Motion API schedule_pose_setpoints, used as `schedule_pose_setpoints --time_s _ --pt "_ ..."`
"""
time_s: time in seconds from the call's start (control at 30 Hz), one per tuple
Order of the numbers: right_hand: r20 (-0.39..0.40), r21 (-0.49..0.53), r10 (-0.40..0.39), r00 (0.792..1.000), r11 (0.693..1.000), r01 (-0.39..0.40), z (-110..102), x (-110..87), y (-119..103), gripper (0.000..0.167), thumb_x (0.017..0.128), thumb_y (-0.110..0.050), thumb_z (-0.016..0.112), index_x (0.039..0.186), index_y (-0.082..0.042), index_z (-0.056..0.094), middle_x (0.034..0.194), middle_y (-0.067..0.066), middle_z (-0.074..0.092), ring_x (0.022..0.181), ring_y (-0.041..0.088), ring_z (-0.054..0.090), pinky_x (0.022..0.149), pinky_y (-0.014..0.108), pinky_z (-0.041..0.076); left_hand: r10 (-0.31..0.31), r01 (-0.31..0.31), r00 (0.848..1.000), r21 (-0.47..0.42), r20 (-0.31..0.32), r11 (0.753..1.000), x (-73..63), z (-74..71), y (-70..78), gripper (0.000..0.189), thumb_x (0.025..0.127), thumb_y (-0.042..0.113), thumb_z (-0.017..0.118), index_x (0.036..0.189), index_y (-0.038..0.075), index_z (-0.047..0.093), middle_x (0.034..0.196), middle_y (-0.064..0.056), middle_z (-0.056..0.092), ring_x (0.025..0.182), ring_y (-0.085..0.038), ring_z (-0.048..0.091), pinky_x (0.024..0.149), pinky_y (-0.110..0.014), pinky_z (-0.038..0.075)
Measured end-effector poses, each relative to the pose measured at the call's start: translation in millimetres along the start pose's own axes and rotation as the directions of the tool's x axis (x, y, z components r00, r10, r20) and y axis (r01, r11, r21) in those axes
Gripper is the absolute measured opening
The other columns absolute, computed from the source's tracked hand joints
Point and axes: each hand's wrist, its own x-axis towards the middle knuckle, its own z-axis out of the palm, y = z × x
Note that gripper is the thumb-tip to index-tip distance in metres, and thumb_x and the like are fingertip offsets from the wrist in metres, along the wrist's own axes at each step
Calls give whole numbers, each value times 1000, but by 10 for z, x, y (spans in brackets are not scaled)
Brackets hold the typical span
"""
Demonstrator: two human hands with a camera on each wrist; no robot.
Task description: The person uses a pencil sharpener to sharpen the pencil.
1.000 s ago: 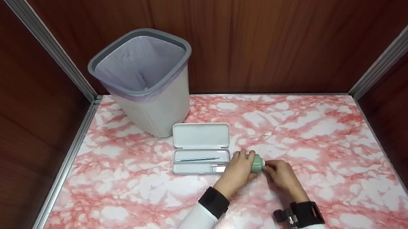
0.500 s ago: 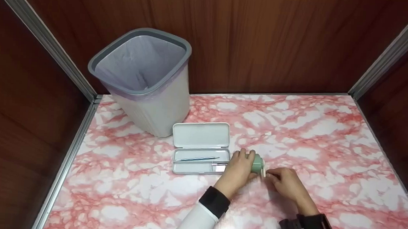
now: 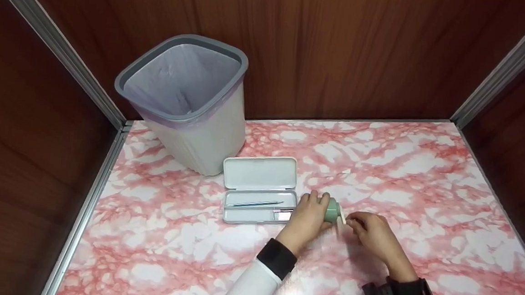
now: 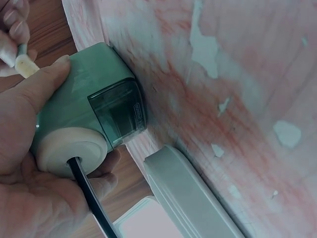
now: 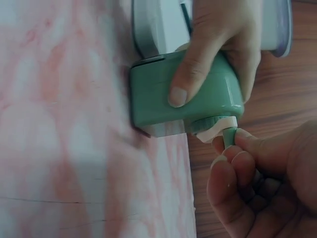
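Observation:
A green crank pencil sharpener lies on the table right of the pencil case, its clear shavings window facing the tabletop in the left wrist view. My left hand grips the sharpener body, thumb on one side and fingers on the other. A dark pencil sticks into the cream round holder. My right hand pinches the small green knob on the cream crank arm. Just left of my left hand is an open white pencil case.
Inside the case lie a blue pencil and a small white block, partly hidden by my left hand. A lined trash bin stands behind, to the left. Wooden panels enclose the pink marbled table.
My right hand has moved right and toward me, and the crank arm has turned with it. The left hand and sharpener have stayed in place.

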Motion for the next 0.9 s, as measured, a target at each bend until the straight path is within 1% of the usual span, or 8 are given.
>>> schedule_pose_setpoints --time_s 0.13,0.23,0.37,0.5,0.7,0.8,0.9 --pt "-32 -19 -20 999 1000 19 -13 15 -17 6 90 -3 66 93 -1 71 71 1 61 57 9 52 56 30 44 -3 3 1000 -2 5 1000 4 -4 -10 73 76 48 78 131 10 49 113 -11 53 97 -24 55 86 -32 47" --pt "-38 -20 -20 999 1000 19 -10 15 -18 6 90 -4 66 93 -1 71 69 -2 59 57 9 51 56 30 44 0 0 1000 6 -5 1000 -2 -4 -11 74 76 48 78 131 9 49 113 -11 54 96 -24 56 84 -32 48" --pt "-44 15 5 999 1000 -4 -23 10 -22 7 92 -5 64 94 -2 71 67 -3 57 55 9 51 54 28 43 15 -13 999 45 -33 999 -10 0 -2 74 75 50 78 129 9 50 109 -10 54 92 -24 56 82 -31 47" --pt "-68 51 26 997 998 -22 -48 38 -29 9 94 -7 63 95 -3 70 66 -1 56 52 10 51 52 27 43 18 -16 999 54 -31 998 -7 -4 5 74 75 50 78 129 9 49 109 -11 54 92 -24 56 82 -31 47" --pt "-151 84 13 988 996 0 -49 187 -28 12 95 -8 61 100 -2 71 70 3 59 52 12 54 50 27 45 12 -11 1000 16 -18 1000 2 -7 4 73 74 48 79 129 9 50 110 -10 54 94 -24 56 82 -31 48" --pt "-173 94 3 985 995 14 -38 286 -11 13 95 -8 61 101 -2 71 70 4 59 52 19 57 49 26 45 13 -13 1000 10 -20 1000 1 -2 1 72 75 47 80 129 9 50 110 -10 54 94 -24 56 82 -31 48" --pt "-178 98 1 984 995 17 -20 378 13 13 95 -7 61 100 -1 71 70 4 59 53 25 59 48 26 45 11 -11 1000 9 -19 1000 1 2 -4 73 75 47 79 130 9 50 111 -11 54 95 -24 56 83 -32 48"
